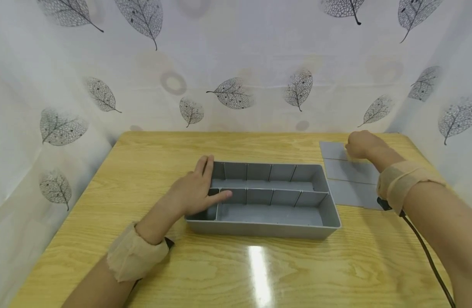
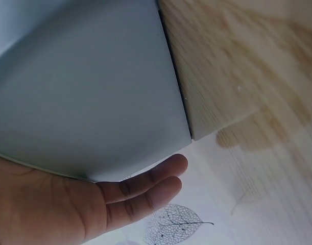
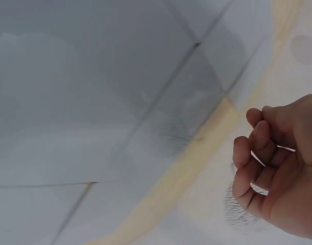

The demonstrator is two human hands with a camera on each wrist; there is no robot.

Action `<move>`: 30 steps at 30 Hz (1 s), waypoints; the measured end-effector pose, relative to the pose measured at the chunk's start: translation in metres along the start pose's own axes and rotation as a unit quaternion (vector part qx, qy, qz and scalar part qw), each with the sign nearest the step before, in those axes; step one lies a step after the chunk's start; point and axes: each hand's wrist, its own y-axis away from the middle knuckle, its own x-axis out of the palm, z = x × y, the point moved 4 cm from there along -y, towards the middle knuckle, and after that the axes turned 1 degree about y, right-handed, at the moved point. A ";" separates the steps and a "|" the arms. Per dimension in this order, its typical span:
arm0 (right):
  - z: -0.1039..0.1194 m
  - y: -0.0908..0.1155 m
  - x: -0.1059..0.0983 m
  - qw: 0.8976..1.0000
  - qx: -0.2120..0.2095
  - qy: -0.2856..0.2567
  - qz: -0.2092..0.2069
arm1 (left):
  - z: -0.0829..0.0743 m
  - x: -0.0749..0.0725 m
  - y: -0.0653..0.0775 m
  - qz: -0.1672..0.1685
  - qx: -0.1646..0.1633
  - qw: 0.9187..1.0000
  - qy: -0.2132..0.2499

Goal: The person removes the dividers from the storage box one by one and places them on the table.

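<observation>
A long grey divided tray sits on the table. A lengthwise divider parts it into two rows, and a short divider crosses the front row near the left end. My left hand rests over the tray's left end, thumb stretched above the inside and straight fingers along the outer side. Over several flat grey panels at the right, my right hand hangs with loosely bent fingers. In the right wrist view nothing shows between its fingertips.
The wooden table ends at a white curtain with leaf prints, which also runs down both sides. Bands wrap both wrists, and a black cable trails from the right one.
</observation>
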 end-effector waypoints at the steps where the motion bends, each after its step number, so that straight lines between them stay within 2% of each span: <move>1: 0.005 0.001 -0.006 1.000 -0.008 0.002 -0.007 | -0.001 0.000 0.000 0.001 0.001 1.000 0.002; 5: 0.039 0.010 -0.036 0.999 -0.029 -0.006 -0.030 | -0.001 -0.002 -0.001 0.003 -0.003 1.000 0.010; 9: 0.093 0.027 -0.070 0.996 -0.054 0.005 -0.069 | 0.002 -0.004 -0.001 -0.002 -0.010 1.000 0.019; 12: 0.142 0.043 -0.087 0.988 -0.101 0.030 -0.117 | 0.005 -0.006 0.000 -0.012 -0.007 1.000 0.027; 14: 0.176 0.055 -0.090 0.977 -0.149 0.048 -0.145 | 0.007 -0.007 0.000 -0.022 -0.005 0.999 0.028; 17: 0.228 0.073 -0.086 0.949 -0.252 0.067 -0.178 | 0.010 -0.010 0.001 -0.037 -0.016 0.999 0.025; 20: 0.275 0.090 -0.077 0.911 -0.360 0.091 -0.179 | 0.014 -0.011 0.000 -0.036 -0.046 0.998 0.031; 22: 0.302 0.097 -0.071 0.886 -0.411 0.120 -0.177 | 0.016 -0.009 0.000 -0.024 -0.066 0.997 0.038; 23: 0.313 0.099 -0.068 0.874 -0.431 0.140 -0.176 | 0.017 -0.008 0.000 -0.017 -0.074 0.996 0.040; 25: 0.333 0.101 -0.063 0.857 -0.453 0.179 -0.168 | 0.018 -0.006 -0.001 -0.003 -0.083 0.996 0.043; 28: 0.354 0.101 -0.055 0.832 -0.465 0.256 -0.162 | 0.017 -0.004 -0.001 0.011 -0.081 0.996 0.045; 30: 0.364 0.101 -0.049 0.811 -0.471 0.304 -0.169 | 0.016 -0.004 0.000 0.012 -0.080 0.996 0.046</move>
